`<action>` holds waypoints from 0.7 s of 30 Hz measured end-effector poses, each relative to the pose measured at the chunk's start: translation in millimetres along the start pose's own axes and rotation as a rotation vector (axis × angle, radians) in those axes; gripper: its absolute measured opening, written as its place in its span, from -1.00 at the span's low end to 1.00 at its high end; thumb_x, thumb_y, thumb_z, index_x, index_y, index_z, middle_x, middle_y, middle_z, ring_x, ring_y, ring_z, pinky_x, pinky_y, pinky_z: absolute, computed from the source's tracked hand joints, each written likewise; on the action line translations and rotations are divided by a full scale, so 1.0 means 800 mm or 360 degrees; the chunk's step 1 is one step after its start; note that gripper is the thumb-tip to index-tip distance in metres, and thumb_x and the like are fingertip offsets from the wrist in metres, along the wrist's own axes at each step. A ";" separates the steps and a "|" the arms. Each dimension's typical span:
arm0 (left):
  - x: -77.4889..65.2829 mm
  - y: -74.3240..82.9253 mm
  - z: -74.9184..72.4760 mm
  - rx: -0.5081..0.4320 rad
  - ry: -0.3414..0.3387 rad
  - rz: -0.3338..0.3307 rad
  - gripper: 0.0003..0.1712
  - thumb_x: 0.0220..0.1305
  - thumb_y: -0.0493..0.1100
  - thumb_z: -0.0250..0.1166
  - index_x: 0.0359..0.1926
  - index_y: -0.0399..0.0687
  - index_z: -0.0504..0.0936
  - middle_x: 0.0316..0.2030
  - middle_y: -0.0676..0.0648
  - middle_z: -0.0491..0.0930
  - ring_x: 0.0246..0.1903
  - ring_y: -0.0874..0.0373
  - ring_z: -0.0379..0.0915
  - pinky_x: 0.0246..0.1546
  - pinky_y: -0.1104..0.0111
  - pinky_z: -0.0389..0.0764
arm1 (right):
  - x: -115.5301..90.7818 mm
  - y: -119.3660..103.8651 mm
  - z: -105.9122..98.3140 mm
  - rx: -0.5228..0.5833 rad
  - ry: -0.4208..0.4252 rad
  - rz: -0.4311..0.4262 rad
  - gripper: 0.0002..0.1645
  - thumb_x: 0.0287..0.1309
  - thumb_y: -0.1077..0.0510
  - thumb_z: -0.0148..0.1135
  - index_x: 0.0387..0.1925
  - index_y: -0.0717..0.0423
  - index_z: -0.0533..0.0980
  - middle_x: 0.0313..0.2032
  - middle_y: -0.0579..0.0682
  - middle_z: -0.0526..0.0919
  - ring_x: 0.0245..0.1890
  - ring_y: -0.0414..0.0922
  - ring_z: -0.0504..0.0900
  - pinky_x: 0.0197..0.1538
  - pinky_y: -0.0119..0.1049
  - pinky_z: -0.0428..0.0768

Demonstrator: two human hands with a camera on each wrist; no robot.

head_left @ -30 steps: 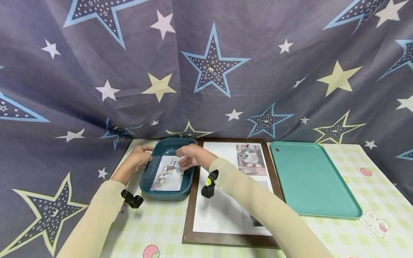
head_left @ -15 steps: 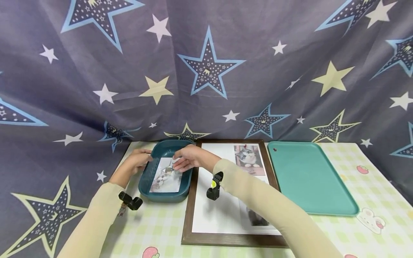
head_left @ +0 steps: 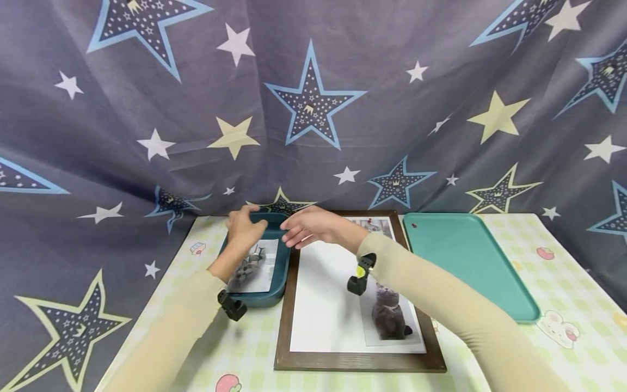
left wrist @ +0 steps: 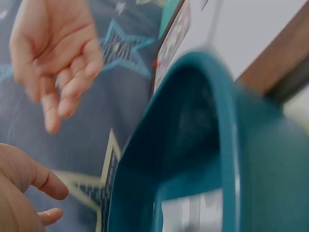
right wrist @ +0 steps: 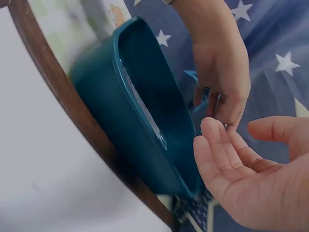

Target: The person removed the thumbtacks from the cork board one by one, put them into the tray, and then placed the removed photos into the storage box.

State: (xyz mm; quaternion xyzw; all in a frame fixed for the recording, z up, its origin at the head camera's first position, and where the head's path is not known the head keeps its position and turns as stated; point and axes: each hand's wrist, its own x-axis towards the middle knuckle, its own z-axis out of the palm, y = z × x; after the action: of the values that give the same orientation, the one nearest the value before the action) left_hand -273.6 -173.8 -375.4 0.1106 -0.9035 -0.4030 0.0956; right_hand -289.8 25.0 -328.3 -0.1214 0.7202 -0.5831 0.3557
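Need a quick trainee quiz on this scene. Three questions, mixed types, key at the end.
1. True or false: the tray lies between the bin and the framed board.

2. Multiple choice: what lies in the bin?
a) the tray
b) a printed sheet
c) the framed board

3. Short answer: in the head view, which of the person's hands is nearer the tray?

Key:
1. False; the framed board lies between the bin and the tray.
2. b
3. The right hand.
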 end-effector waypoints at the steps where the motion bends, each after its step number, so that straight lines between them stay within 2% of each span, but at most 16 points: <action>1: -0.002 0.007 0.008 0.0007 -0.0011 0.0045 -0.38 0.26 -0.17 0.21 0.37 -0.14 0.46 0.38 -0.45 0.22 0.38 -0.38 0.06 0.37 -0.14 0.27 | -0.004 0.000 -0.008 0.0008 0.0014 -0.0012 -0.59 0.49 0.19 0.05 0.23 0.27 0.53 -0.04 0.23 0.75 -0.26 -0.11 0.75 0.30 0.04 0.57; 4: -0.012 0.031 0.032 0.0003 -0.0069 0.0161 -0.39 0.23 -0.19 0.24 0.33 -0.12 0.49 0.36 -0.43 0.24 0.36 -0.35 0.12 0.35 -0.14 0.31 | -0.013 0.000 -0.034 0.0057 0.0072 -0.0062 -0.57 0.47 0.22 0.03 0.26 0.33 0.50 -0.12 0.15 0.75 -0.26 -0.11 0.75 0.34 0.08 0.53; 9: -0.026 0.064 0.076 0.0028 -0.0171 0.0319 -0.43 0.22 -0.20 0.29 0.29 -0.10 0.54 0.30 -0.36 0.31 0.31 -0.29 0.22 0.30 -0.08 0.40 | -0.032 -0.002 -0.077 0.0141 0.0169 -0.0201 -0.50 0.44 0.29 0.02 0.33 0.40 0.39 -0.24 0.01 0.76 -0.27 -0.16 0.76 0.12 -0.13 0.69; 11: -0.031 0.076 0.093 0.0062 -0.0221 0.0358 -0.43 0.23 -0.19 0.31 0.28 -0.11 0.54 0.28 -0.35 0.34 0.29 -0.27 0.26 0.30 -0.05 0.40 | -0.038 -0.001 -0.092 0.0168 0.0216 -0.0255 -0.49 0.43 0.31 0.03 0.34 0.40 0.37 -0.28 -0.04 0.76 -0.28 -0.18 0.76 0.01 -0.24 0.72; 12: -0.033 0.081 0.102 0.0073 -0.0256 0.0374 -0.42 0.22 -0.19 0.32 0.28 -0.12 0.54 0.27 -0.35 0.35 0.28 -0.27 0.28 0.29 -0.05 0.41 | -0.040 0.001 -0.099 0.0187 0.0247 -0.0278 -0.49 0.43 0.31 0.04 0.35 0.41 0.36 -0.28 -0.04 0.76 -0.29 -0.19 0.76 0.01 -0.24 0.72; 16: -0.043 0.099 0.136 0.0077 -0.0406 0.0419 -0.41 0.22 -0.18 0.32 0.29 -0.14 0.52 0.25 -0.33 0.37 0.26 -0.24 0.32 0.27 -0.01 0.44 | -0.045 0.013 -0.128 0.0247 0.0380 -0.0340 -0.48 0.43 0.33 0.05 0.35 0.43 0.33 -0.31 -0.07 0.75 -0.32 -0.23 0.74 0.02 -0.27 0.72; 21: -0.057 0.110 0.175 0.0048 -0.0515 0.0503 -0.41 0.23 -0.19 0.30 0.31 -0.16 0.50 0.24 -0.33 0.41 0.23 -0.23 0.38 0.23 -0.01 0.48 | -0.045 0.038 -0.164 0.0314 0.0557 -0.0351 -0.45 0.48 0.31 0.01 0.41 0.44 0.27 -0.36 -0.14 0.73 -0.32 -0.25 0.73 -0.03 -0.32 0.72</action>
State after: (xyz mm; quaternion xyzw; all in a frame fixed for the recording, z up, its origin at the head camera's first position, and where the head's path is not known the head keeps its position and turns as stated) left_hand -277.7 -4.9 -405.4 -0.0972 -0.9190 -0.3820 0.0097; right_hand -342.8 153.9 -334.2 -0.0610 0.6928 -0.6982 0.1698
